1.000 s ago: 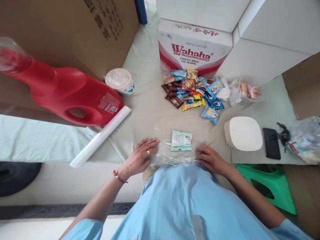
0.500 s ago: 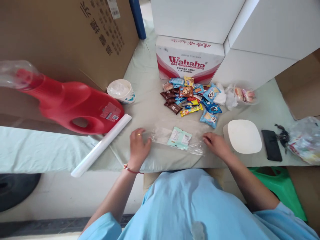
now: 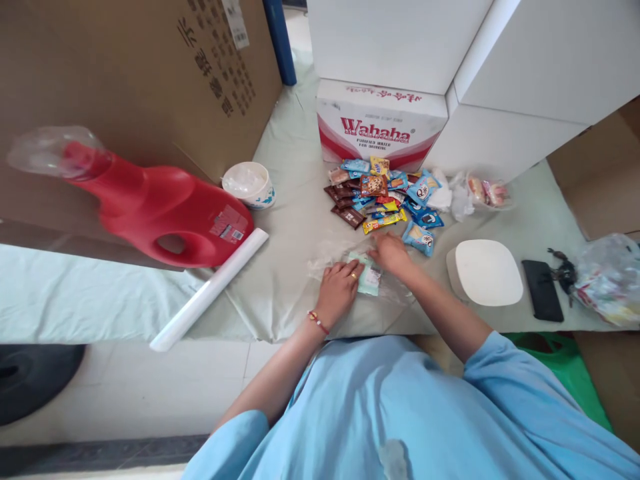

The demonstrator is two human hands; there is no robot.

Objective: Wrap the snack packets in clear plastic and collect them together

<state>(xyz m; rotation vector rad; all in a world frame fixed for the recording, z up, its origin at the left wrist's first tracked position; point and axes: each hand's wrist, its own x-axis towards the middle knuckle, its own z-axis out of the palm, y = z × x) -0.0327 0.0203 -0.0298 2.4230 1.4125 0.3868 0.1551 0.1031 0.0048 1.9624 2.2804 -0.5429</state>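
A pale green snack packet (image 3: 370,281) lies on a sheet of clear plastic wrap (image 3: 320,268) near the table's front edge. My left hand (image 3: 340,285) rests on the packet's left side with its fingers stretched out flat, covering part of it. Just beyond the packet, my right hand (image 3: 391,253) has its fingers drawn together at the far part of the wrap, seemingly pinching it. Close in front of that hand is a heap of small wrapped snacks (image 3: 373,185), with a light blue snack packet (image 3: 419,238) at its near right.
On the left lie a red jug (image 3: 175,217) and a white roll (image 3: 210,290), with a paper cup (image 3: 249,185) behind. A Wahaha carton (image 3: 380,127) backs the snacks. Rightward are a white lidded box (image 3: 485,272), a phone (image 3: 543,290), keys (image 3: 565,272) and a plastic bag (image 3: 610,280).
My left hand has moved right from the wrap's left end onto the packet. My right hand has moved left and away from me, from the wrap's right end to its far side.
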